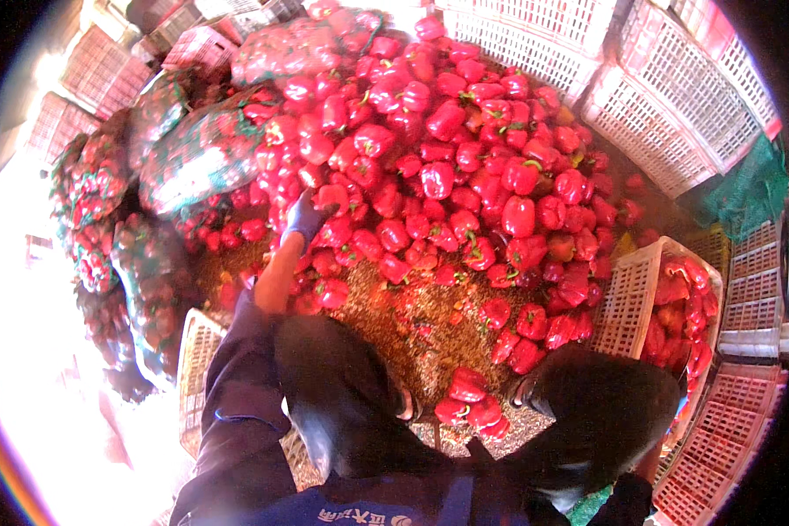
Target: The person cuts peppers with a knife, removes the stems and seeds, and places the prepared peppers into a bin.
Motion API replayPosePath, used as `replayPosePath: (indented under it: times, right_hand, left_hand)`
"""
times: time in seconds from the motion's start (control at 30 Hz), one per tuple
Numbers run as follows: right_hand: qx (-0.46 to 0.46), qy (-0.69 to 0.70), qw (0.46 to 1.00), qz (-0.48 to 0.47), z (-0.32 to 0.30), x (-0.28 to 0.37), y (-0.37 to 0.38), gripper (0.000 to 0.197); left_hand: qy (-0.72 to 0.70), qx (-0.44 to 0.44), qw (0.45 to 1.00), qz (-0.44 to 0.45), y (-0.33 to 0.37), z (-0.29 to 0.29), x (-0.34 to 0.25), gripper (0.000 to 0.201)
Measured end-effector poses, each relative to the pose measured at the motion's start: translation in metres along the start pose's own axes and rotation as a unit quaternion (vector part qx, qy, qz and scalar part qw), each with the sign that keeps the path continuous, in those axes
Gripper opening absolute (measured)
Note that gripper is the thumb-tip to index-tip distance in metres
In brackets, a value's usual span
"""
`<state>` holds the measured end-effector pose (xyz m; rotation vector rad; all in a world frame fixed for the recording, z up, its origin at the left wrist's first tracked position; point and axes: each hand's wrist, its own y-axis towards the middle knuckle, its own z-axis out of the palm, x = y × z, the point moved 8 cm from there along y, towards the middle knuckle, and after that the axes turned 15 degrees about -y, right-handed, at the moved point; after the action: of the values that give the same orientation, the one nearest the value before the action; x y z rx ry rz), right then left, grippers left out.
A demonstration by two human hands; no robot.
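My left hand (303, 219), in a bluish-purple glove, stretches forward to the left side of a big heap of red bell peppers (438, 180). Its fingers and thumb close around one red bell pepper (330, 198) at the heap's edge. On the other side, my right forearm (648, 462) drops beside my right knee. That knee hides most of my right hand, so its fingers cannot be made out. Close to it stands a pale plastic crate (627, 294) holding red peppers (675, 307). A few loose peppers (473, 405) lie between my feet.
Full mesh sacks of peppers (206, 158) are piled at the left. Stacked white crates (675, 114) line the far right, with green netting (745, 188) hanging over them. Another crate (200, 355) sits by my left leg, and a reddish crate (719, 447) at lower right.
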<state>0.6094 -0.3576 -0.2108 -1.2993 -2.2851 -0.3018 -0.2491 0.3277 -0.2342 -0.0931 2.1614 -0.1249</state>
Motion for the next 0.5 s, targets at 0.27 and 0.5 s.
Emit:
replayPosePath:
  times: [0.27, 0.5]
  right_hand:
    - [0.016, -0.026, 0.999, 0.037, -0.004, -0.021, -0.021, 0.036]
    - [0.034, 0.003, 0.999, 0.003, -0.022, -0.024, -0.006, 0.034]
  left_hand:
    - [0.061, -0.049, 0.996, 0.035, 0.010, 0.064, -0.015, 0.092]
    - [-0.360, 0.077, 0.930, 0.005, -0.066, 0.076, -0.087, 0.080]
